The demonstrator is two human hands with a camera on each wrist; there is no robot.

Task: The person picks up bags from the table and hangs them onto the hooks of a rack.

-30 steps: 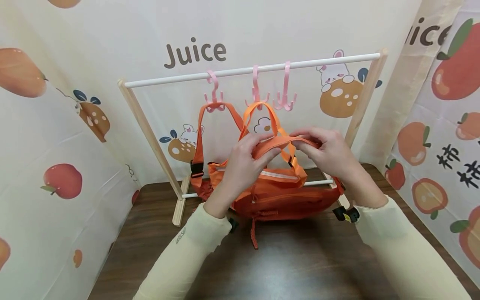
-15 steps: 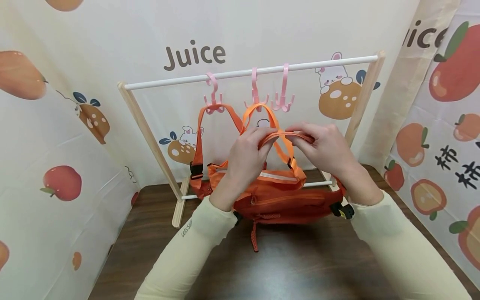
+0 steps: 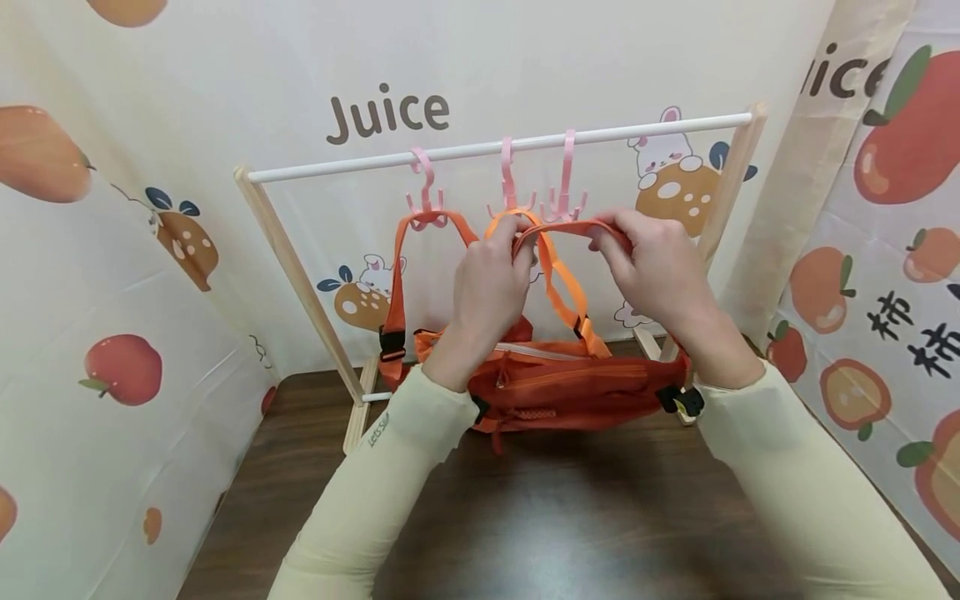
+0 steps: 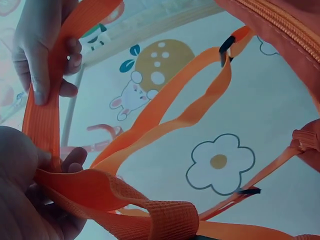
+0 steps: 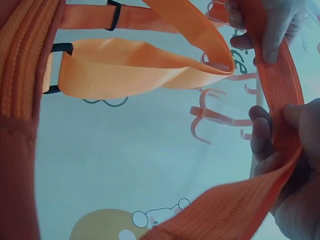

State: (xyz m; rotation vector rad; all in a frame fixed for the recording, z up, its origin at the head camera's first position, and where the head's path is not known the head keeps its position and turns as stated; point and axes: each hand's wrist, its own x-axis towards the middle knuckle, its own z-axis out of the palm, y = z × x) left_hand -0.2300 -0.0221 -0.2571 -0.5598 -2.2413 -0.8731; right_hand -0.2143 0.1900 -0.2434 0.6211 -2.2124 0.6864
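Both hands pinch one wide red-orange strap (image 3: 558, 227) from either end of a short arched stretch. My left hand (image 3: 491, 279) grips its left part, and my right hand (image 3: 663, 267) its right part, thumbs beneath. From this strap hangs a dark orange waist bag (image 3: 577, 392) with a front zip, low in front of the rack. The strap's arch overlaps the lower prongs of the rightmost pink hook (image 3: 566, 196) in the head view. In the right wrist view, that strap (image 5: 280, 85) runs flat between the thumbs and fingers.
A white rail (image 3: 622, 133) on wooden legs carries three pink hooks. Another orange strap (image 3: 397, 283) with a black buckle hangs from the left hook (image 3: 425, 183). A brighter orange strap (image 3: 558, 279) loops over the middle hook (image 3: 508, 175). Brown table (image 3: 525, 517) lies below.
Both hands have risen with the strap, toward the rail and the rightmost hook. The waist bag has come up and back a little, and its dangling zip pull shows higher.
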